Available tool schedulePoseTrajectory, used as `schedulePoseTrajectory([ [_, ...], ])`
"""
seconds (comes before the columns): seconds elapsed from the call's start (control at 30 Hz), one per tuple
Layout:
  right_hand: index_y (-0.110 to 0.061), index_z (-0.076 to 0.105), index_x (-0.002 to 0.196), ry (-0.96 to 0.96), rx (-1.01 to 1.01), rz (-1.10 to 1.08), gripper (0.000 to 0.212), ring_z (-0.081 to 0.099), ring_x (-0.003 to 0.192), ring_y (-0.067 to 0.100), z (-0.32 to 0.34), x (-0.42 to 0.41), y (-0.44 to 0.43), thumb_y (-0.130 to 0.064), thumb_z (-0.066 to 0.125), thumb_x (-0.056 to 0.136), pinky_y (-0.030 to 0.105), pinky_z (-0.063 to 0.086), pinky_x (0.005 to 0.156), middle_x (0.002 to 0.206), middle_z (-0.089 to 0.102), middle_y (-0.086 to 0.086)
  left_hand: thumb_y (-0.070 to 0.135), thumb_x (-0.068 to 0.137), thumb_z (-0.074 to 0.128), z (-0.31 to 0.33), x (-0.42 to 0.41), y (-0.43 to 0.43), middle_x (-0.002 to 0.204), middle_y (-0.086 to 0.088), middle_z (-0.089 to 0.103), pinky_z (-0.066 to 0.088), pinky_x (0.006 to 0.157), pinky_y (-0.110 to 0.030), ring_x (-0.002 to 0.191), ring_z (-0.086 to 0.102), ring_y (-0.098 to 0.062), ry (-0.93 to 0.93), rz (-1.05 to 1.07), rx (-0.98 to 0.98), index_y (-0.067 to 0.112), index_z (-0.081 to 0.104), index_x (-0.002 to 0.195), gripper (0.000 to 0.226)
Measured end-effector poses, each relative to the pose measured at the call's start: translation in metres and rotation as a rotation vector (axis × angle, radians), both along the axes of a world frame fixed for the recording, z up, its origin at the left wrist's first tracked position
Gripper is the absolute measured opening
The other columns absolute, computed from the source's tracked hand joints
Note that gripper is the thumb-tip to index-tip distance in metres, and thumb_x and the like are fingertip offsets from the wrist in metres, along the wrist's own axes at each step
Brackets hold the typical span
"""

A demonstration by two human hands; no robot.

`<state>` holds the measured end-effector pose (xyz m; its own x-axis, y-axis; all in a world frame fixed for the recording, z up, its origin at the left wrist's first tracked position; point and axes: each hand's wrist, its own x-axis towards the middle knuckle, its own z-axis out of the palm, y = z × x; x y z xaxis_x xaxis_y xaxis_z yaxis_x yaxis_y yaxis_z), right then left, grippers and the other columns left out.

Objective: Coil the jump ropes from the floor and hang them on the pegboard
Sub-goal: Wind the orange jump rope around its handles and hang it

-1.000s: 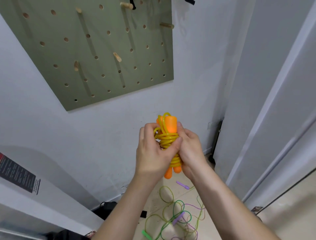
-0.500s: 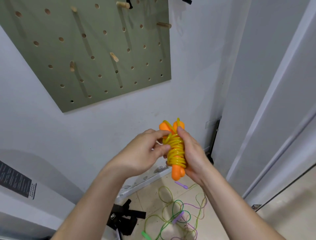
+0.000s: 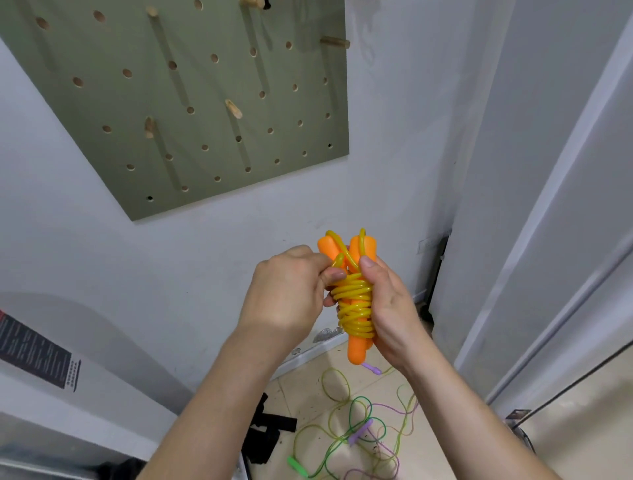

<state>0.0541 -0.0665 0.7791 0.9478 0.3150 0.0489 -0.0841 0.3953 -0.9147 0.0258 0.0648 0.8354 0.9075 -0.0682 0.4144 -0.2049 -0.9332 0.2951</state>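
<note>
My right hand (image 3: 390, 308) wrapped round orange jump rope (image 3: 354, 301), yellow cord coiled tight over both handles, bundle upright at chest height. My left hand (image 3: 291, 294) pinches cord end near top. Green pegboard (image 3: 191, 102) up left on wall. Loose ropes (image 3: 356, 431) tangled on floor below.

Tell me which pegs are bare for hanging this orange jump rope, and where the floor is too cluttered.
Bare: the centre peg, the peg left of it and the right-edge peg on the pegboard. The top peg seems to carry something black. Below, tangled jump ropes crowd the floor tiles beside a black strap.
</note>
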Motion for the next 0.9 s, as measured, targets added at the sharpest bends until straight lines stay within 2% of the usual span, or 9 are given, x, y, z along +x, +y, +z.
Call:
schedulePoseTrajectory([
  [0.1, -0.011, 0.058, 0.115, -0.058, -0.024, 0.014, 0.042, 0.064, 0.07, 0.025, 0.001, -0.002, 0.001, -0.039, 0.043, 0.088, 0.032, 0.047, 0.053, 0.088, 0.069, 0.013, 0.043, 0.093, 0.051, 0.01, 0.001, 0.005, 0.081, 0.003, 0.061, 0.043, 0.072, -0.031, 0.083, 0.057, -0.018, 0.093, 0.032, 0.016, 0.025, 0.072, 0.094, 0.027],
  [0.2, -0.015, 0.058, 0.113, -0.098, -0.065, 0.033, 0.037, 0.064, 0.07, 0.023, 0.001, -0.002, 0.001, -0.038, 0.044, 0.087, 0.032, 0.049, 0.054, 0.089, 0.069, 0.012, 0.046, 0.085, 0.062, 0.018, 0.001, 0.007, 0.07, 0.0, 0.065, 0.044, 0.068, -0.031, 0.073, 0.058, -0.017, 0.168, 0.065, -0.113, 0.026, 0.074, 0.08, 0.025],
  [0.3, -0.006, 0.055, 0.114, -0.127, -0.102, 0.038, 0.043, 0.064, 0.068, 0.022, 0.0, -0.002, 0.001, -0.037, 0.047, 0.086, 0.03, 0.05, 0.053, 0.088, 0.066, 0.014, 0.05, 0.074, 0.073, 0.019, 0.002, 0.007, 0.058, -0.005, 0.063, 0.047, 0.061, -0.034, 0.06, 0.057, -0.02, 0.215, 0.122, -0.233, 0.024, 0.068, 0.059, 0.03],
  [0.37, -0.003, 0.054, 0.114, -0.13, -0.102, 0.046, 0.045, 0.063, 0.067, 0.021, -0.001, 0.0, 0.001, -0.037, 0.048, 0.086, 0.031, 0.05, 0.052, 0.087, 0.065, 0.014, 0.05, 0.068, 0.077, 0.016, 0.004, 0.006, 0.056, -0.006, 0.063, 0.052, 0.061, -0.04, 0.059, 0.059, -0.025, 0.193, 0.145, -0.317, 0.02, 0.068, 0.058, 0.033],
  [0.53, -0.004, 0.055, 0.112, -0.087, -0.086, 0.089, 0.043, 0.062, 0.067, 0.025, -0.004, 0.002, -0.002, -0.038, 0.05, 0.086, 0.03, 0.048, 0.053, 0.086, 0.067, 0.012, 0.028, 0.058, 0.089, 0.001, -0.001, -0.003, 0.055, -0.003, 0.063, 0.055, 0.057, -0.039, 0.051, 0.061, -0.022, 0.09, 0.241, -0.65, 0.02, 0.06, 0.068, 0.031],
  [0.6, -0.008, 0.057, 0.112, -0.061, -0.073, 0.1, 0.04, 0.063, 0.066, 0.025, -0.01, -0.001, -0.002, -0.038, 0.05, 0.086, 0.031, 0.049, 0.055, 0.087, 0.068, 0.013, 0.013, 0.067, 0.084, -0.004, -0.004, -0.004, 0.056, -0.002, 0.063, 0.056, 0.058, -0.036, 0.049, 0.061, -0.021, 0.129, 0.192, -0.793, 0.021, 0.053, 0.077, 0.033],
  [0.7, -0.01, 0.059, 0.115, -0.045, -0.069, 0.102, 0.039, 0.063, 0.064, 0.027, -0.018, -0.005, -0.002, -0.035, 0.052, 0.086, 0.036, 0.05, 0.06, 0.085, 0.068, 0.012, 0.0, 0.087, 0.063, -0.003, -0.007, -0.003, 0.062, -0.005, 0.064, 0.053, 0.06, -0.031, 0.055, 0.061, -0.017, 0.189, -0.011, -1.009, 0.014, 0.057, 0.092, 0.016],
  [0.8, -0.006, 0.06, 0.113, -0.083, -0.137, 0.105, 0.041, 0.062, 0.066, 0.028, -0.02, -0.005, -0.007, -0.035, 0.059, 0.084, 0.044, 0.054, 0.064, 0.085, 0.066, 0.014, 0.005, 0.089, 0.062, 0.002, -0.006, 0.002, 0.061, -0.004, 0.063, 0.054, 0.06, -0.028, 0.056, 0.062, -0.018, 0.282, -0.046, -0.95, 0.013, 0.064, 0.11, 0.023],
  [0.9, -0.008, 0.064, 0.106, -0.128, -0.262, 0.124, 0.035, 0.063, 0.068, 0.026, -0.016, -0.004, -0.016, -0.034, 0.062, 0.082, 0.051, 0.055, 0.068, 0.084, 0.068, 0.01, 0.012, 0.083, 0.071, 0.01, -0.002, 0.009, 0.056, -0.005, 0.061, 0.051, 0.058, -0.029, 0.052, 0.057, -0.017, 0.412, -0.034, -0.702, 0.015, 0.073, 0.093, 0.011],
])
